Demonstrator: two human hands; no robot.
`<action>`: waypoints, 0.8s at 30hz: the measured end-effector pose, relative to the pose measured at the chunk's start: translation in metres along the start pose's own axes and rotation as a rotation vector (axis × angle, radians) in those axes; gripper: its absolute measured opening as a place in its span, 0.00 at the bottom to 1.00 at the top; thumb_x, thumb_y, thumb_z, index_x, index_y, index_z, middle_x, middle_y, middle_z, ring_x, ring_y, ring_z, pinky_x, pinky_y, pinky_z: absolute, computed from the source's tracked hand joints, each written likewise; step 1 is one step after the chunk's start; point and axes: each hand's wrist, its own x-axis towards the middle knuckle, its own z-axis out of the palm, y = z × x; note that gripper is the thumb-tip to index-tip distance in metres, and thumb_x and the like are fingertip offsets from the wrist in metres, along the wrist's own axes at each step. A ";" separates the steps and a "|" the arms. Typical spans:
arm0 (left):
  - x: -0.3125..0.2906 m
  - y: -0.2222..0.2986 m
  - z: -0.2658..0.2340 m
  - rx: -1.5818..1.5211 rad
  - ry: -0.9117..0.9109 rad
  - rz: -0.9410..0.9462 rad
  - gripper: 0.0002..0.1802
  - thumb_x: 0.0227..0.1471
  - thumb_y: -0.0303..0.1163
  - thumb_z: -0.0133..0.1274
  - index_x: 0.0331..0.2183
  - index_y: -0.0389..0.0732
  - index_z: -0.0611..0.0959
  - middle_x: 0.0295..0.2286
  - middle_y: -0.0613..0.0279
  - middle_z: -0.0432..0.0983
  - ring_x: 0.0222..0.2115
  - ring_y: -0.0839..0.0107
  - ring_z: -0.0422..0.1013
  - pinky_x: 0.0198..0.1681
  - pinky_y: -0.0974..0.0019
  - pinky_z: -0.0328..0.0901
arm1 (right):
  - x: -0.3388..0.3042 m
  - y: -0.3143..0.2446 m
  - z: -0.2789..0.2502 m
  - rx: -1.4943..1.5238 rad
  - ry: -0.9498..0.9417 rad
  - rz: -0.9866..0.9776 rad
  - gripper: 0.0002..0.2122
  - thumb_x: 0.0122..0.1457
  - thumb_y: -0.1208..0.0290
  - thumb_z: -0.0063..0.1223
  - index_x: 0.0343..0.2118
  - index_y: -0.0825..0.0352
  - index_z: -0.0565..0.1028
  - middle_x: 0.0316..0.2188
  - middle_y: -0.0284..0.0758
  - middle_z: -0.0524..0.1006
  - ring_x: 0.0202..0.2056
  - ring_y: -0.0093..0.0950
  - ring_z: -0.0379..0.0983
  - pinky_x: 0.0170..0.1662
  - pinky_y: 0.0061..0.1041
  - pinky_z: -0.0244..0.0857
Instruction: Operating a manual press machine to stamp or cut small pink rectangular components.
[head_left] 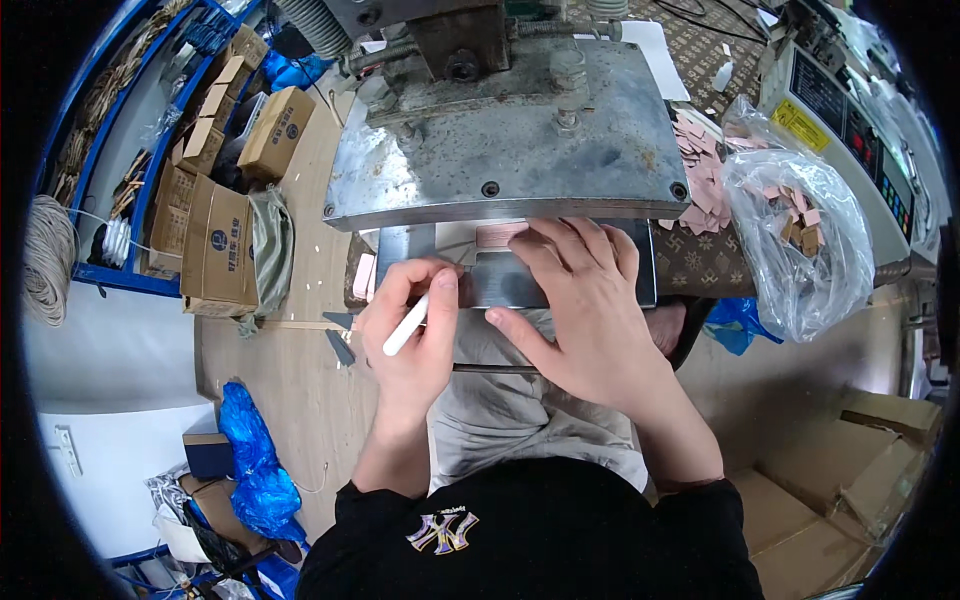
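Note:
My left hand (402,376) is closed around a slim white pen-like stick (407,323), its upper end pointing back toward me. The tip is hidden by my fingers, which rest by a flat metal plate (484,291). Spread over the right part of that plate lies my right hand (596,318), fingers stretched forward and thumb out to the side. Its index finger reaches beside a small pink rectangular piece (496,236) set on the plate. Just beyond my fingers hangs the thick steel block (510,150) of a press, with its front edge close above my right fingertips.
Pink cut pieces (704,175) lie in a heap right of the press. A clear plastic bag (800,245) holds more scraps, beside a control panel (850,120). Small pink pieces (365,276) sit left of the plate. Cardboard boxes (218,245) and blue shelving (150,190) stand at left.

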 end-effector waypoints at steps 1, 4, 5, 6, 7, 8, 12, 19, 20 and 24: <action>0.000 -0.002 0.000 -0.002 0.008 0.002 0.02 0.60 0.23 0.58 0.35 0.35 0.82 0.28 0.61 0.83 0.24 0.78 0.73 0.29 0.73 0.68 | 0.003 -0.001 0.001 0.009 -0.006 -0.008 0.28 0.59 0.53 0.59 0.55 0.73 0.73 0.57 0.42 0.71 0.60 0.42 0.63 0.62 0.48 0.49; -0.001 -0.005 0.000 -0.029 0.001 0.019 0.02 0.60 0.24 0.58 0.34 0.35 0.82 0.28 0.60 0.82 0.24 0.77 0.73 0.29 0.72 0.68 | 0.006 -0.001 -0.001 0.045 0.007 0.004 0.26 0.59 0.54 0.60 0.55 0.69 0.75 0.56 0.42 0.72 0.60 0.41 0.63 0.64 0.45 0.47; -0.002 -0.005 0.000 -0.033 0.008 0.019 0.02 0.60 0.24 0.58 0.34 0.35 0.82 0.28 0.60 0.82 0.24 0.77 0.73 0.29 0.72 0.68 | 0.007 -0.001 -0.002 0.071 0.002 0.025 0.25 0.59 0.55 0.61 0.55 0.67 0.76 0.55 0.42 0.73 0.59 0.41 0.63 0.65 0.43 0.46; -0.003 -0.006 -0.001 -0.052 0.017 0.026 0.02 0.60 0.23 0.58 0.35 0.35 0.82 0.28 0.61 0.82 0.24 0.77 0.73 0.29 0.72 0.68 | 0.007 0.000 -0.004 0.059 0.010 0.007 0.25 0.59 0.55 0.61 0.55 0.67 0.76 0.55 0.42 0.73 0.59 0.41 0.63 0.65 0.43 0.46; -0.004 -0.006 -0.001 -0.072 0.025 0.034 0.02 0.60 0.23 0.58 0.35 0.35 0.82 0.27 0.61 0.81 0.24 0.77 0.72 0.30 0.72 0.67 | 0.006 0.001 -0.006 0.136 -0.004 0.028 0.25 0.59 0.56 0.61 0.54 0.67 0.77 0.55 0.41 0.73 0.60 0.40 0.64 0.65 0.42 0.46; -0.003 -0.006 -0.002 -0.088 0.029 0.046 0.02 0.59 0.23 0.58 0.35 0.35 0.82 0.27 0.61 0.81 0.24 0.76 0.72 0.30 0.72 0.67 | 0.006 0.001 -0.008 0.214 -0.019 0.050 0.24 0.59 0.56 0.61 0.54 0.67 0.77 0.56 0.41 0.73 0.60 0.39 0.64 0.66 0.41 0.45; 0.005 -0.008 -0.008 0.053 0.174 0.394 0.02 0.59 0.23 0.58 0.35 0.35 0.82 0.25 0.62 0.79 0.23 0.77 0.70 0.28 0.73 0.64 | 0.000 0.000 -0.016 0.481 -0.024 0.115 0.25 0.59 0.56 0.60 0.54 0.70 0.77 0.57 0.41 0.73 0.61 0.37 0.64 0.67 0.38 0.45; -0.006 0.027 -0.040 -0.237 -0.038 0.044 0.03 0.58 0.23 0.58 0.33 0.33 0.81 0.25 0.67 0.75 0.24 0.82 0.65 0.27 0.76 0.57 | -0.026 -0.016 -0.047 1.154 -0.099 0.211 0.29 0.61 0.53 0.52 0.56 0.75 0.76 0.59 0.45 0.72 0.63 0.36 0.63 0.68 0.37 0.45; -0.007 0.033 -0.045 -0.239 -0.166 -0.101 0.03 0.58 0.23 0.58 0.33 0.33 0.81 0.25 0.67 0.74 0.24 0.83 0.64 0.27 0.76 0.56 | -0.028 -0.020 -0.051 1.186 -0.118 0.192 0.29 0.62 0.53 0.50 0.56 0.76 0.76 0.59 0.47 0.72 0.63 0.36 0.62 0.68 0.37 0.45; -0.014 0.047 -0.055 -0.366 -0.273 -0.079 0.03 0.58 0.23 0.59 0.33 0.33 0.81 0.25 0.69 0.74 0.24 0.85 0.63 0.29 0.77 0.56 | -0.036 -0.035 -0.063 1.250 -0.150 0.149 0.26 0.60 0.60 0.57 0.57 0.72 0.76 0.60 0.46 0.71 0.64 0.37 0.62 0.68 0.36 0.47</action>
